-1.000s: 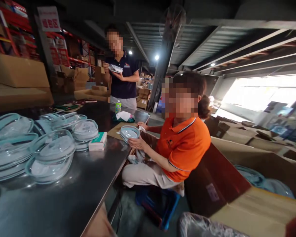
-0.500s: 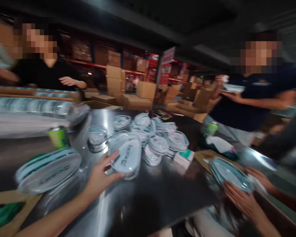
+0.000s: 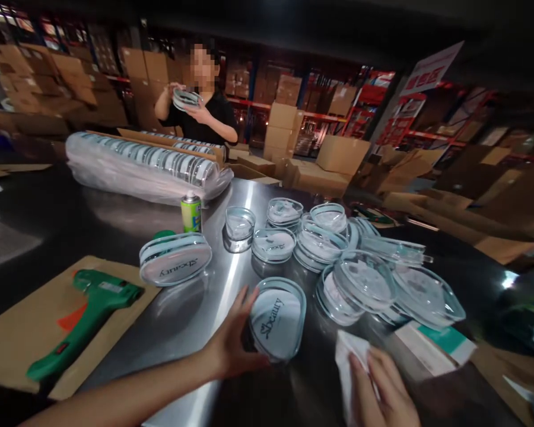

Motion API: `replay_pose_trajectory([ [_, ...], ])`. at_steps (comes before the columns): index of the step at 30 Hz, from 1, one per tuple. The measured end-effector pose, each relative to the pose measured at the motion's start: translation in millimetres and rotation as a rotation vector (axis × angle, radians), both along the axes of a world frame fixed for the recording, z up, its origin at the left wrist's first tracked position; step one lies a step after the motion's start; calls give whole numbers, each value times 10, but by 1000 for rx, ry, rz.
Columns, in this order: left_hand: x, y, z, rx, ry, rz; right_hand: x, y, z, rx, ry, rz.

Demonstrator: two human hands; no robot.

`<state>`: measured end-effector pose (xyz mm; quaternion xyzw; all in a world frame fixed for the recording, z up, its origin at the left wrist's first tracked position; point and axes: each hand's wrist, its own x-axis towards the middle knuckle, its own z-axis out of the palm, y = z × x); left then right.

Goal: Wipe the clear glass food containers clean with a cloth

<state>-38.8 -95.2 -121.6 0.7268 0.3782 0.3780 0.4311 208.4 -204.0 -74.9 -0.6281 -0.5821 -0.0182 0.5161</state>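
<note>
Fingers and thumb of our left hand point(image 3: 226, 347) are spread around the near-left edge of a clear case point(image 3: 278, 320), fingertips against its pale blue rim and thumb low along its bottom edge, so we have it in a light grasp. We see it over the metal table point(image 3: 173, 308), in front of us and near the middle, its white face and dark "beauty" lettering turned up toward us; we cannot tell whether its underside touches the metal. Our right hand point(image 3: 385, 388) pinches a crumpled white tissue point(image 3: 349, 350) between thumb and fingers, to the right of the case and apart from it. Just beyond, we have a crowd of similar cases point(image 3: 365, 279), many stacked or leaning on one another, with a teal-and-white box point(image 3: 436, 347) lying at their near right side. On our left, another lettered case point(image 3: 175, 261) stands on its edge in front of a green spray can point(image 3: 191, 213), and nearer to us a green glue gun point(image 3: 93, 317) with an orange trigger lies on a cardboard sheet point(image 3: 13, 332). Farther across, we see a long plastic-wrapped row of cases point(image 3: 160, 163), and behind it a co-worker in a black top point(image 3: 218, 121) holding up a case point(image 3: 187, 99). Cardboard boxes point(image 3: 345, 154) and red-beamed shelves fill the background.
</note>
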Motion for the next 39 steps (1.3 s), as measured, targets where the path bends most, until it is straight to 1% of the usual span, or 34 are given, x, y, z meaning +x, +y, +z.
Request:
replay_pose_trajectory([
  [3,119,-78,61,38,14,46,-97,431,40,-28,-128,211],
  [6,301,-138,146,99,77,110,-209,740,100,-123,-368,384],
  [8,411,-148,185,123,133,158,-254,865,97,-182,-483,446],
  [11,500,-136,185,142,170,201,-279,970,42,-249,-521,484],
  [15,500,-118,132,186,200,216,-319,972,-7,-308,-556,483],
  [19,488,-121,134,213,278,225,-387,749,20,-353,-607,474],
  [22,494,-128,179,189,310,172,-401,650,59,-373,-683,443],
  [24,492,-124,214,159,313,143,-399,707,73,-402,-721,385],
  [26,481,-108,245,117,309,145,-399,800,70,-441,-737,361],
  [28,462,-86,269,87,310,128,-405,843,58,-422,-733,395],
  [31,429,-53,293,47,309,51,-420,796,64,-325,-705,440],
  [33,410,-41,301,7,307,12,-433,761,92,-394,-678,423],
  [35,393,-38,302,-16,298,7,-442,749,120,-478,-653,424],
  [39,370,-41,304,13,248,-16,-434,760,141,-418,-710,480],
])
